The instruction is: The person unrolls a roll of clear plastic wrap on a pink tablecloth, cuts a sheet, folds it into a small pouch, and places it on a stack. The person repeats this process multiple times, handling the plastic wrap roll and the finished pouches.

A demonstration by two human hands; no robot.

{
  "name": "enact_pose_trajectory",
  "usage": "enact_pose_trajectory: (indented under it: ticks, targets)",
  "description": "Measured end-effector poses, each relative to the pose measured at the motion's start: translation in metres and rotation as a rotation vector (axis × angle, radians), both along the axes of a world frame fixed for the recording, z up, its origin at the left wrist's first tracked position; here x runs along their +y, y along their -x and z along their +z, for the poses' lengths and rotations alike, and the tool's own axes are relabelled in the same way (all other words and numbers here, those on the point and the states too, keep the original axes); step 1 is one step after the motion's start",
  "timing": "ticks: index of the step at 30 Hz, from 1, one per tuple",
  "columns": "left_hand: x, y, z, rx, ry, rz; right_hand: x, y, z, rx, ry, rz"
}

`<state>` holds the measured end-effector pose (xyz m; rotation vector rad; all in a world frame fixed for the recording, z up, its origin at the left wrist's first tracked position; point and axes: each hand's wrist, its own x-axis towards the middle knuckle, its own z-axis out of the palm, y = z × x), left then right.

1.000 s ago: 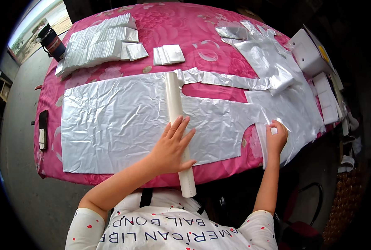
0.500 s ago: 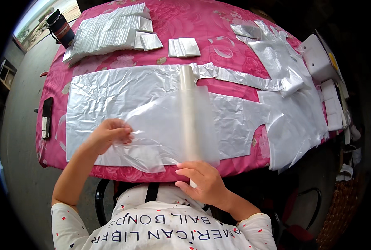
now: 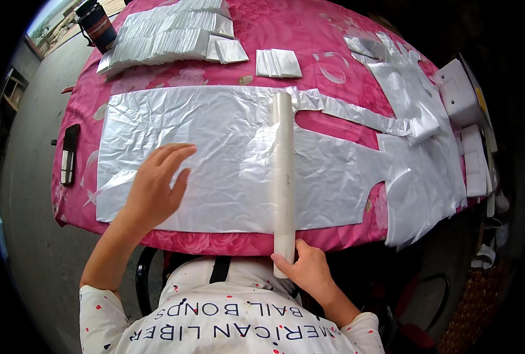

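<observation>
Pink floral table [image 3: 262, 35] covered by a silver sheet [image 3: 227, 153], left hand [image 3: 156, 186] laid open and flat on the sheet, white tube [image 3: 283, 177] across its middle, near end gripped by the right hand [image 3: 306, 268].

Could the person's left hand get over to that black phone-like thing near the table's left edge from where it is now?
Probably yes. The left hand rests flat on the silvery plastic sheet, and the flat black object lies just past the sheet's left edge on the pink tablecloth. Nothing stands between them.

Pink floral table [image 3: 345, 35], grey floor [image 3: 26, 248]
</observation>
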<state>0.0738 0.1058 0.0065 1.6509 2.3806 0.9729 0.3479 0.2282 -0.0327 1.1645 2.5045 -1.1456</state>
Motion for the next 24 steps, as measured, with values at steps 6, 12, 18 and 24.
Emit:
enact_pose_trajectory:
  ticks: [6,12,18,24]
  targets:
    - [0.078,-0.060,-0.085,-0.133,-0.040,-0.170,-0.003,-0.002,0.004,-0.086,0.099,0.032]
    - [0.090,-0.071,-0.100,0.108,0.086,-0.147,0.032,0.010,0.005,0.024,0.320,0.098]
    - [0.088,-0.069,-0.100,0.242,0.144,-0.136,0.103,0.101,-0.005,0.128,0.001,0.061]
    - [0.089,-0.069,-0.100,0.249,0.141,-0.132,0.159,0.163,-0.026,0.466,0.744,-0.212]
